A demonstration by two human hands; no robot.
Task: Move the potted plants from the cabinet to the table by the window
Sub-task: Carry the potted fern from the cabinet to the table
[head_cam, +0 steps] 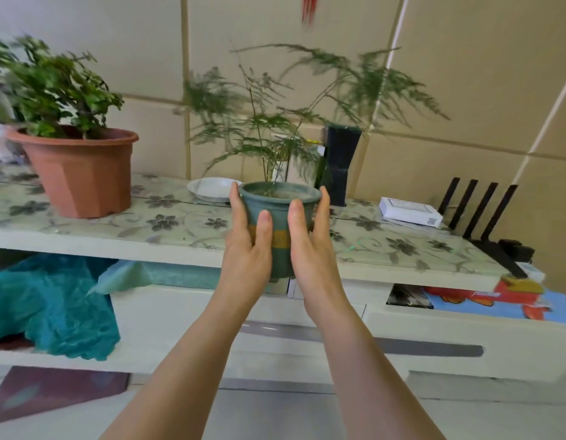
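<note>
A small green pot (280, 230) of feathery fern hangs at the front edge of the cabinet top (167, 223), its base in front of the edge rather than on the surface, so it appears lifted and coming away from the cabinet. The left hand (246, 246) and the right hand (310, 246) clasp it from opposite sides, palms against its wall, thumbs up the near face and fingers wrapped round the back just under the rim: a two-sided hold that seems meant to keep the pot level so the tall, thin stems do not whip and no soil spills. Behind it lies a white saucer (212, 188), which probably served as its drip dish, and a dark vase (340, 163) stands just to the right of the foliage. A larger terracotta pot (80, 173) with a leafy shrub stands at the left of the floral-patterned top, presumably awaiting its own trip. A white box (408, 211) and a black rack (478, 214) sit at the right. Below, teal cloth (50, 306) is bunched in the open shelf. The table by the window is out of view.
</note>
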